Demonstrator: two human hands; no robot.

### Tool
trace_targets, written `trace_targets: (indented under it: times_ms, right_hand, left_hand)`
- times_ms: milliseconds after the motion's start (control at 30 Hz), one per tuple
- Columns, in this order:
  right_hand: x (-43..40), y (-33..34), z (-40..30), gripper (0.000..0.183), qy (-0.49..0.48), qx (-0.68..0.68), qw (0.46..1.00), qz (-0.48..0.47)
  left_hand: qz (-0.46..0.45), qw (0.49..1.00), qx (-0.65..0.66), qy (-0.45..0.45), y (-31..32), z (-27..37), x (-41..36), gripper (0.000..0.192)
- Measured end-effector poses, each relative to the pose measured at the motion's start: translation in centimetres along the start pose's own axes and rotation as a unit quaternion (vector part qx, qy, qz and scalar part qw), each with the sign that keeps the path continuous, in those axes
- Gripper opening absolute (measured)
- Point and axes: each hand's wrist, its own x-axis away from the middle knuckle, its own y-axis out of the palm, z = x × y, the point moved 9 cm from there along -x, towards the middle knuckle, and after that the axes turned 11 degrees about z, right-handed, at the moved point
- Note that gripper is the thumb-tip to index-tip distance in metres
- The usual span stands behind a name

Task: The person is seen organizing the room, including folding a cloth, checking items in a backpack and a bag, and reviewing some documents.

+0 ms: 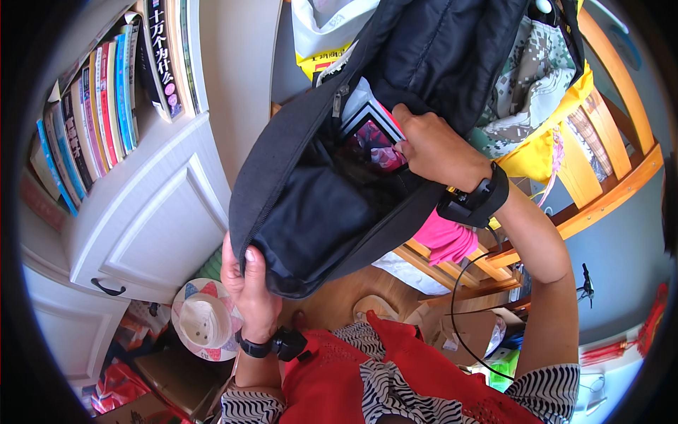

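A black fabric backpack [323, 212] lies unzipped before me, its dark lining showing. My left hand [251, 289] pinches the zippered edge at its near left corner, thumb over the rim. Inside the opening, my right hand [442, 148] grips the right side of a book [368, 146] or booklet with a pink edge and a dark, pinkish picture on its face. The lower end of the book sits in the bag's shadow. A metal zipper pull [337, 103] hangs at the left of the opening.
Bookshelves with several upright books [100, 100] stand above a white cabinet [159, 233] on the left. A wooden rack [609, 196] with yellow and camouflage-patterned bags [535, 79] is at the right. Below are a brimmed hat [206, 323], pink cloth [445, 238] and a cardboard box [466, 334].
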Motion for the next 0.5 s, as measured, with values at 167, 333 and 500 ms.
trace_targets:
  times_ms: [167,333,500]
  right_hand:
    - [0.4,-0.6,0.3,0.023,-0.017,-0.014,1.000,0.019]
    - [0.8,-0.5,0.7,0.032,-0.005,-0.036,0.999,0.033]
    - [1.1,-0.6,-1.1,0.040,-0.062,-0.010,0.993,0.096]
  left_hand:
    - [-0.009,1.000,-0.007,0.019,0.6,1.0,0.8,0.044]
    - [-0.038,0.999,-0.025,0.027,0.7,1.0,1.1,0.046]
    - [-0.032,0.999,-0.034,0.013,0.5,0.9,1.2,0.045]
